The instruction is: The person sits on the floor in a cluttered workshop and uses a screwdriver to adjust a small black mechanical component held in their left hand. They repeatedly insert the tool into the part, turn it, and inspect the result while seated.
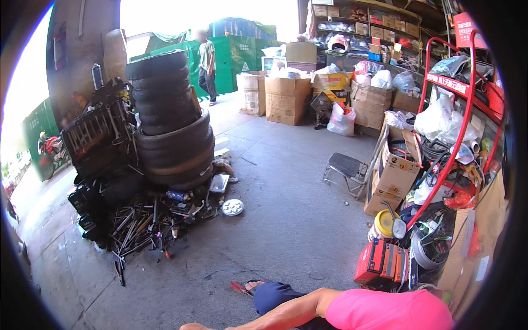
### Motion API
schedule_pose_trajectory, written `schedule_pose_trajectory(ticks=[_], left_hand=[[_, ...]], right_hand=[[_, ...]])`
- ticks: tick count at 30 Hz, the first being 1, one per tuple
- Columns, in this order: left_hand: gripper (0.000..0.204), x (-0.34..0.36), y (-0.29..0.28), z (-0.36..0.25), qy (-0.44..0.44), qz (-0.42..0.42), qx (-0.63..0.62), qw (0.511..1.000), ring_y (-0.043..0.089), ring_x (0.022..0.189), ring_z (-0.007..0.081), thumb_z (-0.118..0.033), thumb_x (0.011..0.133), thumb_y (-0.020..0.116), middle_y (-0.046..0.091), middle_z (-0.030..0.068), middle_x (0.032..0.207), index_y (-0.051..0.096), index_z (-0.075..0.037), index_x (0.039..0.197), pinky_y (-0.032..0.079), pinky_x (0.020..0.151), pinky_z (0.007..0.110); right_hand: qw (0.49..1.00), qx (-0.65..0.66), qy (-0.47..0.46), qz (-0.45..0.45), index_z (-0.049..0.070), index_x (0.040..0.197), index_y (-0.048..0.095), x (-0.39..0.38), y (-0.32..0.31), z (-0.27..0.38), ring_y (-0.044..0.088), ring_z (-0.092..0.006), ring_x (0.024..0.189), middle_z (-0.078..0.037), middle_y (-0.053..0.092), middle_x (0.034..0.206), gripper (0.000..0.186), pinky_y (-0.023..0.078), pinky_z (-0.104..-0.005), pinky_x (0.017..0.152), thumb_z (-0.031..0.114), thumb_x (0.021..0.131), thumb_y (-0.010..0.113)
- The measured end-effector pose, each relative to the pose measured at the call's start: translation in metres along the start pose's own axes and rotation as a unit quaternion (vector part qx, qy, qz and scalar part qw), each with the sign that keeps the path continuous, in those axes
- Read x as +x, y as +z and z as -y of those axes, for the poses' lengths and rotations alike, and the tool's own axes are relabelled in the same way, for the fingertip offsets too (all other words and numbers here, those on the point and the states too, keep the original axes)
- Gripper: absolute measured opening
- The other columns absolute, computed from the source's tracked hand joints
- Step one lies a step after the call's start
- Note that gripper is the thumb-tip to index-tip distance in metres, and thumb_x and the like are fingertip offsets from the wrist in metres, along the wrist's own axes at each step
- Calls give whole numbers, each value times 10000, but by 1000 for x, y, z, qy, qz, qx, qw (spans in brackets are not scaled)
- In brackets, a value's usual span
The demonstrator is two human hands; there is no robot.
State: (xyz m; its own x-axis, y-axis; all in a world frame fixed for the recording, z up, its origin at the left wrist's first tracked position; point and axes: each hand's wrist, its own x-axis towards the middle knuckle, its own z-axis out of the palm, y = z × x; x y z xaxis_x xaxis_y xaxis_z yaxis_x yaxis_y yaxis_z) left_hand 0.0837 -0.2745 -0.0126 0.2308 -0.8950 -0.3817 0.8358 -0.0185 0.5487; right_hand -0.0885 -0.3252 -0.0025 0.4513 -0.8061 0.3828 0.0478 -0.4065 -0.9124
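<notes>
A bare arm (286,314) in a pink short sleeve (385,309) stretches leftward along the lower edge; it appears to be my right arm. Only a sliver of skin, seemingly my right hand (193,326), shows at the bottom rim. Its fingers and anything in them are cut off. Beyond the arm are a dark blue trouser knee (275,297) and a foot in a red and dark sandal (250,286), on the grey floor (181,291). A thin dark cord (234,271) lies just past the foot. My left hand is out of view.
Stacked tyres (173,146) stand left, beside a tool rack (91,132) and scattered hand tools (140,225). A round white tray (232,207) lies nearby. Right are red boxes (379,261), a yellow bucket (383,224), a folding stool (345,168) and a red-framed rack (467,104). A person (207,63) is at the back.
</notes>
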Motion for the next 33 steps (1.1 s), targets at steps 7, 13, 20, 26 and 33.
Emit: schedule_pose_trajectory(ticks=[7, 13, 20, 26, 33], left_hand=[[460, -5, 12, -8, 59, 86, 19, 994, 605, 1038, 325, -289, 844, 614, 612, 216, 1128, 575, 43, 1161, 535, 865, 447], [230, -13, 39, 6, 17, 20, -158, 987, 526, 1120, 407, -199, 850, 636, 579, 230, 1164, 623, 0, 965, 488, 847, 454], [324, -22, 20, 0, 37, 11, -142, 989, 505, 1119, 348, -349, 847, 661, 599, 200, 1127, 651, -27, 882, 447, 803, 418], [389, -18, 28, 13, 46, 98, -121, 987, 523, 1063, 375, -410, 881, 602, 597, 218, 1085, 632, -24, 918, 461, 736, 405], [482, -19, 33, 13, 142, 127, -6, 982, 548, 1023, 383, -471, 876, 588, 581, 238, 1079, 576, 9, 920, 460, 724, 400]], right_hand=[[995, -68, -6, 67, 44, 921, 563, 14, 5, 4, 599, -408, 644, -235, 569, 680, 253, 455, -462, 547, 295, 890, 565], [970, -174, -155, 62, 31, 859, 605, -5, -19, 13, 581, -238, 486, -81, 565, 605, 178, 442, -326, 433, 125, 745, 704], [962, -197, -154, 110, 13, 909, 606, -8, -4, 15, 579, -221, 481, -76, 586, 632, 233, 442, -322, 432, 126, 747, 730], [981, -140, -109, 78, -2, 911, 607, -9, -11, 14, 584, -217, 482, -87, 589, 635, 218, 441, -317, 428, 110, 767, 727], [977, -149, -118, 95, -1, 875, 613, -7, -14, 18, 584, -213, 479, -90, 585, 623, 191, 438, -313, 426, 114, 773, 727]])
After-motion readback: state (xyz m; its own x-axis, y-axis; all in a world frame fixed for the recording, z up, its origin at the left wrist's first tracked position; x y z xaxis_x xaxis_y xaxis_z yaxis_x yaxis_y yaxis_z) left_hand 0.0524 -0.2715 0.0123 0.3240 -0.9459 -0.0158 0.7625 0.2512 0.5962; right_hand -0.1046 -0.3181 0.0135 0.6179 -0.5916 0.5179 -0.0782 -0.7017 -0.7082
